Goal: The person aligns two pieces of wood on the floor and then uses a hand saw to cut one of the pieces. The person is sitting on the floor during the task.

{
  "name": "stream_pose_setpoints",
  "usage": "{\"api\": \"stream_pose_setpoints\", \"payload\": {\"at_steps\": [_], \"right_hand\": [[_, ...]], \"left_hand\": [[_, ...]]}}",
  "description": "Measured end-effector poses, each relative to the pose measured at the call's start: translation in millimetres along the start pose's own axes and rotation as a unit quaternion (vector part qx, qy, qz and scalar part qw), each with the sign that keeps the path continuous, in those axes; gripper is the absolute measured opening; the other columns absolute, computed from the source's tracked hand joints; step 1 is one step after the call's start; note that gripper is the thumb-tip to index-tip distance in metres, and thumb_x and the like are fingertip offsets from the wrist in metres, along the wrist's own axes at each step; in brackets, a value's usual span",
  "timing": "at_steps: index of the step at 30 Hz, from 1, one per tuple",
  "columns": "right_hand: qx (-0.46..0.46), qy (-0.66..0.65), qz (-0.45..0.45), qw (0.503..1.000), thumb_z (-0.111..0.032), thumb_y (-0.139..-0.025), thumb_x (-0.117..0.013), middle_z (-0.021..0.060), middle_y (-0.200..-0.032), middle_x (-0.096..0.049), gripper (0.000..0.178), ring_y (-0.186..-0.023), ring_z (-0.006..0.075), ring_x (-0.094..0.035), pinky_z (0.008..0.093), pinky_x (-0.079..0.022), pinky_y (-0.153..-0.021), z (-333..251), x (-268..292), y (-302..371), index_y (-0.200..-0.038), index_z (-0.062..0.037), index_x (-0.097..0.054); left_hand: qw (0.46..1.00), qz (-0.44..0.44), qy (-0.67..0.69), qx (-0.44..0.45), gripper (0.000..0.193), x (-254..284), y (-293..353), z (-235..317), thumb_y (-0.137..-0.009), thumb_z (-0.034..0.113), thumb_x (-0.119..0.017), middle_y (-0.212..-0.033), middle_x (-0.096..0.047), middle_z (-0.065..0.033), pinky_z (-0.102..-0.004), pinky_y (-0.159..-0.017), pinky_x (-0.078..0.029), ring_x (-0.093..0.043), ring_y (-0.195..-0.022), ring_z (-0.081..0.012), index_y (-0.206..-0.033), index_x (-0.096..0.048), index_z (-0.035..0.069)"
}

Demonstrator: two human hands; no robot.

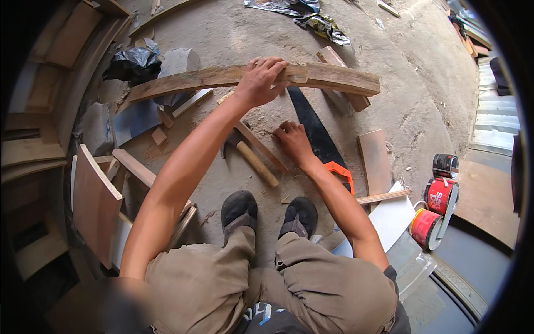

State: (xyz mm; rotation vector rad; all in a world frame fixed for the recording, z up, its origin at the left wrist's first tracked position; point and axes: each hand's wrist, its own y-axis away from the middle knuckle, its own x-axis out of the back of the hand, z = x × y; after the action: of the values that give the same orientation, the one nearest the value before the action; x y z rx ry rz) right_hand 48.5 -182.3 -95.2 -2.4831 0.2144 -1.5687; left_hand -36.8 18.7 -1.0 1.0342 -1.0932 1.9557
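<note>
A long wooden beam (pixel 194 79) lies crosswise in front of me. My left hand (pixel 261 80) is closed over its top edge near the middle. Lower and to the right, my right hand (pixel 293 143) has its fingers curled in a pinch near the ground; a small dark tip shows at them, too small to name. Just right of that hand lies a handsaw (pixel 316 125) with a dark blade and an orange handle, its far end under the beam. A hammer (pixel 256 163) with a wooden handle rests to the left, beside a thin wood strip (pixel 264 149).
A wood block (pixel 359 102) sits under the beam's right end, a concrete block (pixel 179 61) near its left part. Panel offcuts (pixel 97 206) stand at the left. Paint cans (pixel 427 228) and a flat board (pixel 375 161) are on the right. Crumpled foil (pixel 322 28) lies far ahead.
</note>
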Motion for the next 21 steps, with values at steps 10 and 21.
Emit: {"api": "stream_pose_setpoints", "payload": {"at_steps": [10,21], "right_hand": [[-0.138,-0.086,0.012,0.987,-0.014,-0.089,-0.062,0.0174,-0.096,-0.065,0.012,-0.09,0.0358,-0.062,0.0467,-0.047,-0.079,-1,23,7,-0.09,-0.0026,-0.063],[-0.14,-0.091,0.034,0.985,-0.006,-0.085,-0.064,0.0147,-0.108,-0.059,0.031,-0.098,0.0358,-0.061,0.0444,-0.05,-0.082,10,33,14,-0.116,-0.0065,-0.063]], "left_hand": [[0.999,0.007,0.041,0.033,0.052,-21,-11,16,-0.09,0.036,-0.067,-0.129,-0.059,-0.0086,-0.0431,-0.108,-0.03,-0.054,-0.123,-0.0261,-0.136,-0.053,0.016],[0.99,0.017,0.117,0.081,0.041,-27,-17,9,-0.097,0.038,-0.054,-0.125,-0.064,-0.0083,-0.0418,-0.107,-0.028,-0.056,-0.12,-0.0243,-0.13,-0.059,0.014]]}}
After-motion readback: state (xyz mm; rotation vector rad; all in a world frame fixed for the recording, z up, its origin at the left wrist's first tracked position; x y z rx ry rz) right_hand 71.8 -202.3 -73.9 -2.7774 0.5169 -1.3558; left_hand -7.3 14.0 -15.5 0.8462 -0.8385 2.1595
